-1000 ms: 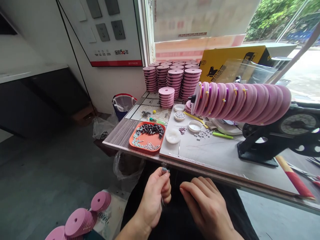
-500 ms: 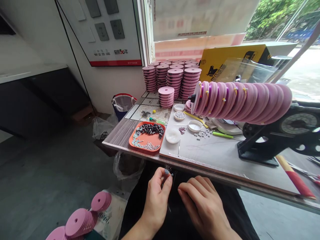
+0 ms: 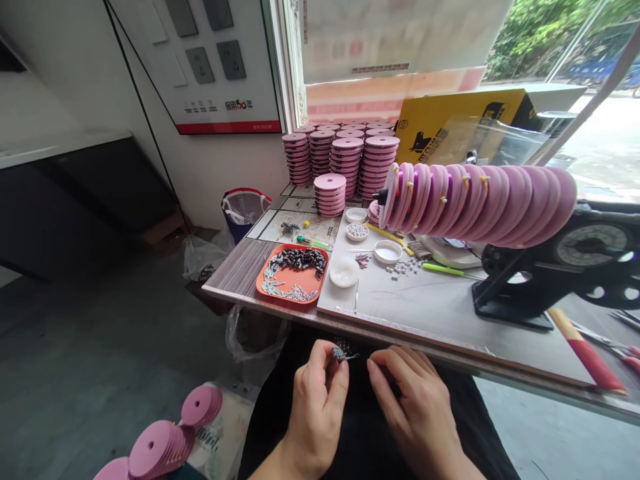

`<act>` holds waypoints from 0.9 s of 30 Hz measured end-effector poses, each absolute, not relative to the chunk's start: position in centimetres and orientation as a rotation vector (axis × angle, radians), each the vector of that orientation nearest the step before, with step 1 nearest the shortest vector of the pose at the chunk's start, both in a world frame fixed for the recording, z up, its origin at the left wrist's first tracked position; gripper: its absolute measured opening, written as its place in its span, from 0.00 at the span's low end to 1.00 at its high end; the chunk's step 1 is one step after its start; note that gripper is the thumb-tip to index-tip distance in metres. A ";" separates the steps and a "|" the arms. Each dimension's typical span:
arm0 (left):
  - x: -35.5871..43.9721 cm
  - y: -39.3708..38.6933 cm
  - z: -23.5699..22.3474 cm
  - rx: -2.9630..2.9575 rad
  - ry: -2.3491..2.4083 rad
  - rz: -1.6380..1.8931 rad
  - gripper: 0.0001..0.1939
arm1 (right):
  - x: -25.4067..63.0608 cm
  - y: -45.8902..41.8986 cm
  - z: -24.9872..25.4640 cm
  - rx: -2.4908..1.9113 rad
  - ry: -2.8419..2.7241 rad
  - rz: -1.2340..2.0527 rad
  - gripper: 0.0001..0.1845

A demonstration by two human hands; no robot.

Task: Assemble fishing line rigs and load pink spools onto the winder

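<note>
Over my dark-clothed lap, my left hand [image 3: 317, 407] pinches a small blue-grey beaded cluster [image 3: 339, 353] between thumb and forefinger. A thin bit sticks out of it toward the right. My right hand [image 3: 415, 400] is beside it, a short gap away, thumb and forefinger pressed together and the other fingers curled. Whatever those fingertips hold, perhaps a fine thread, is too small to make out. Just past the hands, on the table, an orange tray [image 3: 287, 279] contains dark beads [image 3: 303, 259], light-blue tube beads [image 3: 273, 283] and silvery beads [image 3: 300, 293].
A pale board [image 3: 400, 313] bears white dishes [image 3: 343, 273], loose beads [image 3: 407, 267] and a green-handled tool [image 3: 443, 269]. At right, a black stand [image 3: 520, 303] carries a row of pink spools [image 3: 480, 203]. More spools [image 3: 330, 193] are stacked behind; others [image 3: 160, 445] lie low at left.
The beaded cluster has turned in my left fingers and shows more. My right hand has shifted slightly up and right, so the gap between the hands is a little wider.
</note>
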State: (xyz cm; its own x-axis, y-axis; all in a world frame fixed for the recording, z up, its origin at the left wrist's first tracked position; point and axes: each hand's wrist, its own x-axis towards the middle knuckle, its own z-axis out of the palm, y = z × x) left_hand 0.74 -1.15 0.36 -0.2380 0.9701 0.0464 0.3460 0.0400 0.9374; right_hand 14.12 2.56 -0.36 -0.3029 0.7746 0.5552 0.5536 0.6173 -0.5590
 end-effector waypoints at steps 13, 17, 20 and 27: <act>0.7 -1.1 0.0 1.272 1.615 1.231 0.08 | 14.1 2.3 -0.1 -0.953 -1.987 0.367 0.08; 0.6 -0.7 0.4 1.012 1.409 1.370 0.10 | 13.9 2.4 -0.1 -0.841 -2.080 0.190 0.08; -0.3 0.2 1.6 0.555 1.087 1.496 0.13 | 14.0 2.3 0.0 -0.778 -2.177 0.136 0.15; -1.4 1.3 2.2 0.444 1.028 1.560 0.09 | 14.4 2.0 -0.2 -0.770 -2.054 0.268 0.11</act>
